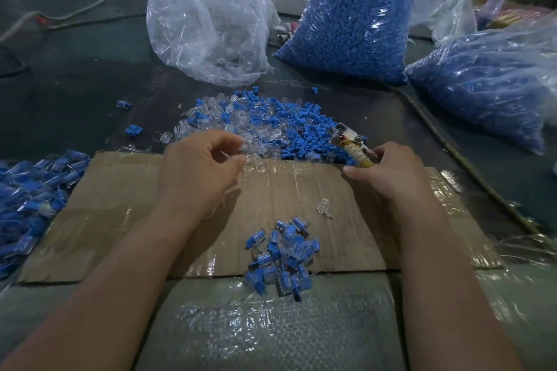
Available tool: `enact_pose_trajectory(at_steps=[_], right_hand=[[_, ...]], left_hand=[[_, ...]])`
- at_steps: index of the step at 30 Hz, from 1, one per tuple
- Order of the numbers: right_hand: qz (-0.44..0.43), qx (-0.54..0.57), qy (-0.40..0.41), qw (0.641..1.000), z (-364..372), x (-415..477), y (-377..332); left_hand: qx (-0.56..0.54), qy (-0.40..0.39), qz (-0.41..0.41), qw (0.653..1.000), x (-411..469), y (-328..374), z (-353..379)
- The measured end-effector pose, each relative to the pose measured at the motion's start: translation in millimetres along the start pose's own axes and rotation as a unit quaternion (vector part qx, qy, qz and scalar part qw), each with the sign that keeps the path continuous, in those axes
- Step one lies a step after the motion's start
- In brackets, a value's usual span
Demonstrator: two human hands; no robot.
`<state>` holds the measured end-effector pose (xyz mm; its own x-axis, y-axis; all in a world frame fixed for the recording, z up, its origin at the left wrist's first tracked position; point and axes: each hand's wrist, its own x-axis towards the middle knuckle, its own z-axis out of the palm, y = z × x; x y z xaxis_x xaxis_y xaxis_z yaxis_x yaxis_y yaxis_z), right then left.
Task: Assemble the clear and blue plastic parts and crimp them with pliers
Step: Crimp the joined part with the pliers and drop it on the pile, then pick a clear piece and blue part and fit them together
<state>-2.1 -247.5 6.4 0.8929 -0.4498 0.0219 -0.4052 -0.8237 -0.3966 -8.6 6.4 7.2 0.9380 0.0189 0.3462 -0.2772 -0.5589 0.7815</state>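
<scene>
1. While the left hand (pixel 199 166) sits at the near edge of the loose heap (pixel 265 126), its fingers are curled, with thumb and fingertips drawn together on what looks like a clear part (pixel 251 156); blur leaves that grip short of certain.
2. The right hand (pixel 388 169) is wrapped round the taped handle of the pliers (pixel 351 144); their long axis runs from the palm away and to the left, so the head lies over the heap's right end; whether the jaws stand apart I cannot tell.
3. The heap lies just past the far edge of the cardboard (pixel 120 220), straight ahead of both hands and stretched left to right; clear pieces gather at its left and middle, nearest the left hand; blue pieces crowd its right end, just beside the right thumb.
4. As I judge it, a blue piece is wanted next to mate with the clear one; the blue lies nearer the right hand, but that hand is full of pliers.
5. Clear pieces look like small glassy caps; blue ones like small ribbed plugs; finer detail is too small to tell.
6. Finished pieces (pixel 280 259), blue inside clear, lie heaped at the cardboard's near edge; a larger pile (pixel 30 205) lies off its left edge; a lone clear piece (pixel 324 208) rests on the cardboard near the right forearm.
</scene>
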Motion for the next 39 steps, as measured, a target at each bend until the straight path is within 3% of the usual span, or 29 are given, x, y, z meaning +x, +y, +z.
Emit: enact_pose_trajectory(at_steps=[4, 8, 15, 29, 34, 37, 39], right_hand=[[0.008, -0.009, -0.004, 1.0, -0.1, -0.8, 0.1], [0.008, -0.027, -0.017, 0.999, -0.8, -1.9, -1.6], [-0.004, -0.051, -0.02, 0.998, 0.6, -4.4, -3.9], [-0.009, -0.05, -0.053, 0.997, 2.1, -3.9, -4.4], [-0.022, -0.036, -0.051, 0.998, 1.1, -6.4, -6.2], [-0.062, 0.013, 0.024, 0.998, 1.1, -7.7, -11.2], [-0.14, 0.061, 0.104, 0.983, 1.7, -10.1, -19.2]], left_hand=[[0.14, -0.026, 0.029, 0.989, 2.3, -7.1, 3.7], [0.219, -0.066, 0.006, 0.973, 3.7, -8.8, 2.9], [0.289, -0.099, 0.006, 0.952, 4.7, -14.0, 7.2], [0.244, -0.069, 0.028, 0.967, 5.3, -12.6, 4.5], [0.168, -0.027, 0.07, 0.983, 3.2, -7.0, 1.9], [0.105, -0.017, 0.091, 0.99, 0.7, 0.4, 1.8], [0.08, -0.023, 0.098, 0.992, -0.7, 3.4, 3.4]])
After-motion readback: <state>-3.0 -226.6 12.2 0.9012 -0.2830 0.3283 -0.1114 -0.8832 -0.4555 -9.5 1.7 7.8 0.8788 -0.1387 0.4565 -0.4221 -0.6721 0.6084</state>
